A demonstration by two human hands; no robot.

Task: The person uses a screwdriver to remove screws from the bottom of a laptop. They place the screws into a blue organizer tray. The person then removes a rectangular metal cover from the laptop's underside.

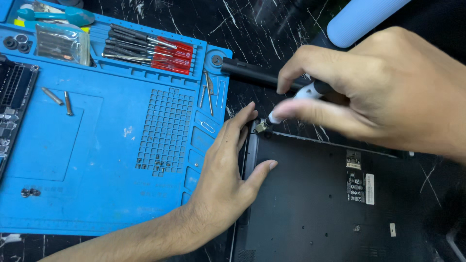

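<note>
On view are two hands, one electric screwdriver, one black laptop lying base-up, one blue work mat, one red-handled screwdriver set, two loose metal bits, one plastic bag, and one blue cylinder.

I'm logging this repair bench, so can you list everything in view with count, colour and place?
laptop: one, black, underside up, lower right
electric screwdriver: one, black and white, tip at laptop's top-left corner
repair mat: one, blue, left
precision screwdrivers: a row, count unclear, red handles, mat's top tray
tweezers: one pair, metal, mat's right edge
metal bits: two, silver, on mat
circuit board: one, dark, far left
rolled mat: one, light blue, top right
left hand: flat on laptop's left edge
right hand: gripping electric screwdriver
</note>
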